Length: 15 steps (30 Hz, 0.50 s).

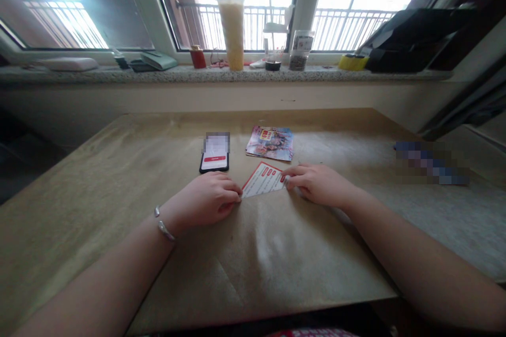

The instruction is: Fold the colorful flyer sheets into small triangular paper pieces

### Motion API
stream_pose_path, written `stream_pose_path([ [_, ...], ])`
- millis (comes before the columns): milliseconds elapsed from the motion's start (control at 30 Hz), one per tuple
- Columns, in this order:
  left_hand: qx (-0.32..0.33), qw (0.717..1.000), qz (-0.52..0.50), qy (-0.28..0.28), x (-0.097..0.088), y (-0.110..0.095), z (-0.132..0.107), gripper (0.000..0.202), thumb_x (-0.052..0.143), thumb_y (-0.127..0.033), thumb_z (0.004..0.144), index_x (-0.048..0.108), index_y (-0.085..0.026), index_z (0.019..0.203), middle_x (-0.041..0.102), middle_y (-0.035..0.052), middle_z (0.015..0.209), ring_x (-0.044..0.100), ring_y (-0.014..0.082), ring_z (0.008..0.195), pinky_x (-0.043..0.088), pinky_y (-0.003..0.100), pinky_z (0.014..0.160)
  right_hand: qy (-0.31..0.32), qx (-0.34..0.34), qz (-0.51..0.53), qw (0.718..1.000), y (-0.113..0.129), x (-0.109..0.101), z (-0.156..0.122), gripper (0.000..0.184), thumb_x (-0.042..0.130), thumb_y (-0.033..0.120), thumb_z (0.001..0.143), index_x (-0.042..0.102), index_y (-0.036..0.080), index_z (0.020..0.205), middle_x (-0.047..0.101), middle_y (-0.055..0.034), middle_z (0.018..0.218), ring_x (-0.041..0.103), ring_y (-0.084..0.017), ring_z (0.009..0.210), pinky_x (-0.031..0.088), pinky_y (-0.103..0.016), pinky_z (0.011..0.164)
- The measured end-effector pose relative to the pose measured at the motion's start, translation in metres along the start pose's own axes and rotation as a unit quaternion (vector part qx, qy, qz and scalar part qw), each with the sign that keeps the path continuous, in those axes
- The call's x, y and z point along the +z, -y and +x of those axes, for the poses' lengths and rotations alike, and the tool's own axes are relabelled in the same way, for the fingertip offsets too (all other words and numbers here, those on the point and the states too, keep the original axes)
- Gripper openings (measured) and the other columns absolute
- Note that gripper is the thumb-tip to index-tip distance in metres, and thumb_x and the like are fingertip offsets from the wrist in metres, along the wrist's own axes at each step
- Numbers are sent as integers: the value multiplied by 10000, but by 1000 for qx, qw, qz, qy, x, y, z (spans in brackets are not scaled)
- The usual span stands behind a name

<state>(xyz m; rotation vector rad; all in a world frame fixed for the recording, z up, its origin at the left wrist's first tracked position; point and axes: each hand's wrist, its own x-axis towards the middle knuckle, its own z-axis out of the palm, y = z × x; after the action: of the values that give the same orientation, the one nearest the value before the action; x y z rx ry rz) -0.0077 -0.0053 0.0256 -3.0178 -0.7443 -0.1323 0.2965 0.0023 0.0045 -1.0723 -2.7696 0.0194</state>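
A small sheet of printed paper (261, 179), white with red edging and red labels, lies in front of me on the table. Its near edge looks like a straight slanted line, perhaps a fold. My left hand (215, 195), with a silver bracelet at the wrist, pinches the paper's left corner. At the right corner, my right hand (312, 183) holds it between thumb and fingers. Just beyond the left hand lies a smartphone (214, 160) with a lit screen. Behind the paper rests a short stack of colourful printed leaflets (271, 143).
A tan cover spreads over the table (98, 179). At the far right lies a blurred blue strip (430, 163). On the stone windowsill (158, 75) stand a tall drink cup (231, 34), a red jar (197, 57), a clear container (300, 52), yellow tape (353, 62) and a black bag (415, 39).
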Motion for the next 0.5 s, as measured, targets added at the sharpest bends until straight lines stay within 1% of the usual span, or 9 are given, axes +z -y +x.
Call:
stream_pose_path([
  [67,-2,1000,-9,-4,0,1,-2,207,511,-151,821,692,-231,884,690,3,997,611,176,896,467,311,790,2,19,1,1000,-2,-1,-2,300,495,91,790,707,275,897,674,18,1152,632,-183,983,491,-310,794],
  [167,-5,1000,-18,-6,1,2,-3,228,505,-146,812,698,-241,890,696,-7,1005,619,170,900,478,304,793,3,28,10,1000,-6,-3,-4,287,509,92,780,725,269,847,699,18,1094,648,-174,935,489,-292,767],
  [367,-19,1000,-23,0,-2,4,-6,237,520,-149,789,708,-262,881,711,-28,992,624,171,904,485,305,822,8,45,-1,999,-11,-7,-7,319,501,82,771,747,277,832,717,28,1052,669,-165,888,484,-266,718],
  [500,-15,999,-34,0,-4,4,-7,233,521,-157,797,712,-268,870,714,-36,994,627,161,894,486,291,814,14,58,-6,998,-14,-9,-9,334,507,63,748,752,279,813,722,35,1044,676,-160,885,481,-249,696],
])
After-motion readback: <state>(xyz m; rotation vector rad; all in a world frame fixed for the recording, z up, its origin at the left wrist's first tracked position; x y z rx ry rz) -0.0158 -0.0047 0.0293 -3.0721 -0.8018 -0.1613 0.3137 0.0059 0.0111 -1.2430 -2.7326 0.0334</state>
